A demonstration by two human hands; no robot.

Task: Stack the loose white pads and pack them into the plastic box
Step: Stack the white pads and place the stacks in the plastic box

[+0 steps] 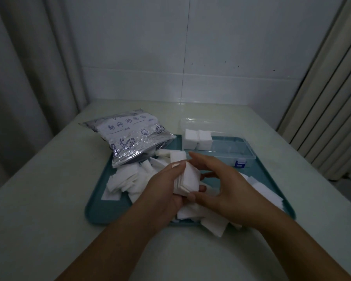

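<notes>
On the pale table (49, 179) sits a teal tray (101, 211), silvery bag (130, 136) and clear plastic box (227, 147) with two pad stacks at its left end. Loose pads (126, 181) litter the tray. Left hand (162, 191) grips a small stack (187, 179) over it; right hand (225, 189), fingers curled, pinches its edges.

Tray (101, 209): teal plastic, smooth, matt. On its far right, box (227, 148): clear glossy plastic. Far left, bag (130, 138): crinkled shiny film, printed. Pads (122, 182): soft matt white fibre. Desk (39, 189): pale, smooth.
</notes>
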